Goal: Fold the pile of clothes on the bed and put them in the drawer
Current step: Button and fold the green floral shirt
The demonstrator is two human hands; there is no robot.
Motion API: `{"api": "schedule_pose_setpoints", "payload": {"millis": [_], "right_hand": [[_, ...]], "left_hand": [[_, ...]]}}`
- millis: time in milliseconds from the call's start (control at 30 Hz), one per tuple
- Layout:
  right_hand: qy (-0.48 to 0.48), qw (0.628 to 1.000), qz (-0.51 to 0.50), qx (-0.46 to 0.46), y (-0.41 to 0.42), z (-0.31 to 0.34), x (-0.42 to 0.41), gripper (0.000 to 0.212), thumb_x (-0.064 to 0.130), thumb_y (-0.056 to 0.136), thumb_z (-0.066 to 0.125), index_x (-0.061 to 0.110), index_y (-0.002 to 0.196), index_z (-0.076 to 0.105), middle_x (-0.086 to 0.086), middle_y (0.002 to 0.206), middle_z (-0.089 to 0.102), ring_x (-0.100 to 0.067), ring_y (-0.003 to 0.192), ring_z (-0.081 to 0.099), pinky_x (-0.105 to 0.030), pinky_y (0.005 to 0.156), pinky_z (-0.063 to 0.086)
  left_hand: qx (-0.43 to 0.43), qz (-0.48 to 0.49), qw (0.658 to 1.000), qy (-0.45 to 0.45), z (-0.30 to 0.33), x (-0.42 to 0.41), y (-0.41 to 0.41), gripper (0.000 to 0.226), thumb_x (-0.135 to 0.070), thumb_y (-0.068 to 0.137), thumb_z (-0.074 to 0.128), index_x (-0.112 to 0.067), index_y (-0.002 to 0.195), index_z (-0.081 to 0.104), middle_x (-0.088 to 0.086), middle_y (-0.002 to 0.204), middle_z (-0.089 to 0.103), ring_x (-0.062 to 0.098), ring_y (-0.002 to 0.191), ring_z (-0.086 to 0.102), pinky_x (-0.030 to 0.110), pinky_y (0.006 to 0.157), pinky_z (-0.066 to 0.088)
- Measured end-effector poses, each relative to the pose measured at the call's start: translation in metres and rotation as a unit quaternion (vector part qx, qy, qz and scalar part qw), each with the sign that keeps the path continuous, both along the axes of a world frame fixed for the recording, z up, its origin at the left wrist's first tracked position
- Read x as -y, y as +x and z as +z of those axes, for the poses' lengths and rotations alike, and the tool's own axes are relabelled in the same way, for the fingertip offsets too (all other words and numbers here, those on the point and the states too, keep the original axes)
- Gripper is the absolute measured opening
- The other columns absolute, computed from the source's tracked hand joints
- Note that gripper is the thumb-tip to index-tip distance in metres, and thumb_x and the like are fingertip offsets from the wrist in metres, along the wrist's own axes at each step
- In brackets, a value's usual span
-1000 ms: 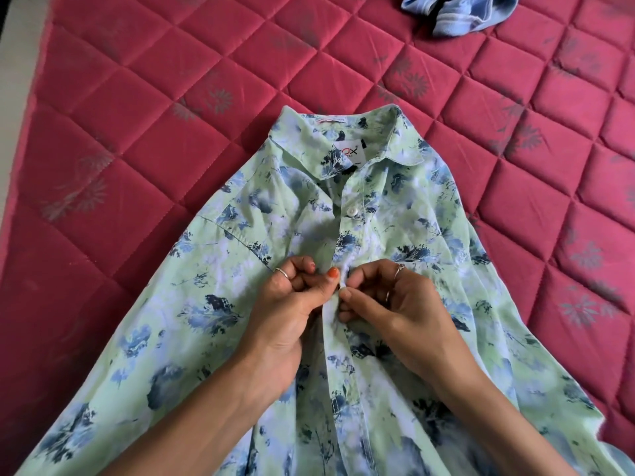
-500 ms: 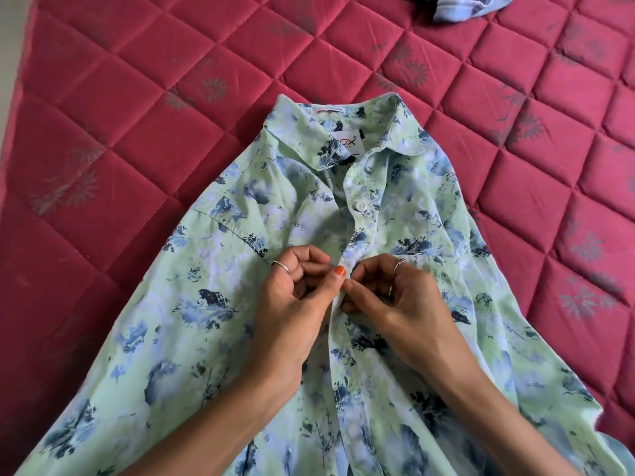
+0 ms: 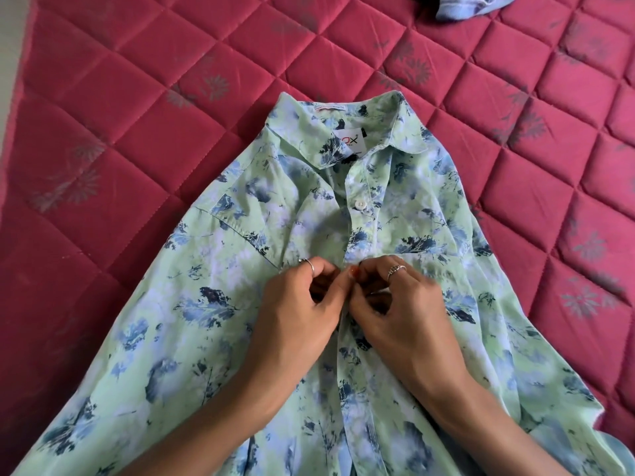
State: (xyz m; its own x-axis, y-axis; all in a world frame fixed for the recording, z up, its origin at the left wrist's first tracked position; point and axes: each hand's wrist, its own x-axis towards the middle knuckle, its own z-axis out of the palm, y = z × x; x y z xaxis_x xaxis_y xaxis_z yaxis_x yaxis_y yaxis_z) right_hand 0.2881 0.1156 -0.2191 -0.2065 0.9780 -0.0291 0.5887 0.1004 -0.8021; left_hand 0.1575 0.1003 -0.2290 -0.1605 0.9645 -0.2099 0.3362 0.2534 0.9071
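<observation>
- Both hands, left (image 3: 295, 314) and right (image 3: 405, 310), pinch the shirt (image 3: 206, 304) placket, buttoning.
- Top button (image 3: 359, 204) done; folding, drawer not yet begun.
- Blue garment (image 3: 470, 5) waits.

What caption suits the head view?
Both hands, left and right, pinch the floral shirt placket on the red quilt.

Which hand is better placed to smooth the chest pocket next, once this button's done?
Left, probably. The left hand pinches the placket of the green shirt right beside the chest pocket; the right hand would have to cross over.
</observation>
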Motion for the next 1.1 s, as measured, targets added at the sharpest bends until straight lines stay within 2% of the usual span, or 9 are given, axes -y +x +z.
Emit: {"api": "schedule_pose_setpoints", "payload": {"millis": [133,267,367,533,700,833,933,1033,1100], "right_hand": [[0.035,0.999,-0.003,0.007,-0.004,-0.001,0.003,0.004,0.012,0.085,0.063,0.011,0.089,0.063,0.003,0.083,0.059,-0.012,0.071,0.062,-0.035,0.065,0.053],[0.043,0.999,-0.013,-0.009,-0.007,-0.002,0.004,0.005,0.01,0.086,0.066,0.01,0.086,0.061,0.003,0.081,0.058,-0.012,0.068,0.062,-0.035,0.062,0.054],[0.038,0.999,-0.018,-0.029,-0.009,-0.001,0.004,0.007,0.007,0.086,0.068,0.01,0.086,0.061,0.003,0.082,0.059,-0.01,0.069,0.062,-0.029,0.064,0.054],[-0.012,0.998,-0.026,-0.062,-0.009,0.002,0.003,0.008,0.008,0.086,0.068,0.011,0.088,0.061,0.004,0.079,0.063,-0.009,0.07,0.063,-0.019,0.065,0.053],[-0.09,0.987,-0.034,-0.132,-0.008,0.007,0.0,0.006,0.01,0.086,0.067,0.014,0.086,0.062,0.006,0.066,0.065,-0.002,0.055,0.059,-0.013,0.055,0.047],[-0.167,0.965,-0.026,-0.199,-0.001,0.006,-0.005,0.003,0.011,0.089,0.066,0.014,0.088,0.064,0.0,0.062,0.062,-0.007,0.051,0.051,-0.025,0.049,0.043],[-0.208,0.949,-0.039,-0.235,0.002,0.006,-0.009,0.002,0.01,0.088,0.068,0.012,0.086,0.067,-0.014,0.074,0.069,-0.017,0.062,0.06,-0.038,0.061,0.055],[-0.253,0.923,-0.06,-0.283,0.005,0.008,-0.011,0.003,0.005,0.084,0.068,0.004,0.083,0.066,-0.019,0.083,0.07,-0.021,0.073,0.066,-0.033,0.072,0.058],[-0.267,0.918,-0.058,-0.286,0.006,0.008,-0.011,0.004,0.003,0.083,0.069,0.004,0.082,0.065,-0.02,0.085,0.071,-0.027,0.076,0.068,-0.036,0.075,0.057]], "left_hand": [[0.006,0.005,1.0,-0.002,0.002,0.0,0.0,0.02,-0.027,0.091,0.061,-0.016,0.074,0.063,-0.006,0.059,0.062,0.005,0.052,0.054,0.02,0.051,0.043],[0.102,0.045,0.993,-0.031,-0.002,0.0,0.002,0.025,-0.034,0.091,0.062,-0.016,0.074,0.061,-0.001,0.06,0.06,0.009,0.056,0.05,0.033,0.059,0.044],[0.132,0.069,0.988,-0.035,-0.004,0.0,0.003,0.027,-0.042,0.084,0.057,-0.016,0.076,0.061,0.001,0.062,0.06,0.011,0.059,0.051,0.039,0.061,0.045],[0.147,0.092,0.985,-0.026,-0.006,0.001,0.005,0.025,-0.027,0.093,0.061,-0.01,0.074,0.061,-0.006,0.056,0.052,0.006,0.053,0.043,0.027,0.056,0.037],[0.162,0.1,0.981,-0.025,-0.008,0.001,0.006,0.025,-0.04,0.083,0.056,-0.016,0.079,0.062,0.014,0.071,0.065,0.013,0.064,0.056,0.038,0.065,0.049],[0.173,0.108,0.978,-0.037,-0.009,0.002,0.005,0.022,-0.04,0.084,0.058,-0.019,0.079,0.064,0.013,0.067,0.063,0.013,0.063,0.054,0.038,0.063,0.048],[0.148,0.095,0.984,-0.028,-0.009,0.002,0.004,0.024,-0.043,0.085,0.057,-0.02,0.08,0.064,0.018,0.07,0.062,0.015,0.063,0.053,0.037,0.061,0.046],[0.112,0.075,0.991,-0.007,-0.008,0.002,0.003,0.023,-0.037,0.092,0.059,-0.021,0.076,0.064,-0.004,0.063,0.063,0.008,0.061,0.056,0.032,0.06,0.047],[0.105,0.069,0.992,-0.004,-0.006,0.002,0.004,0.022,-0.033,0.093,0.057,-0.021,0.076,0.063,-0.012,0.061,0.061,0.004,0.059,0.054,0.025,0.059,0.045]]}}
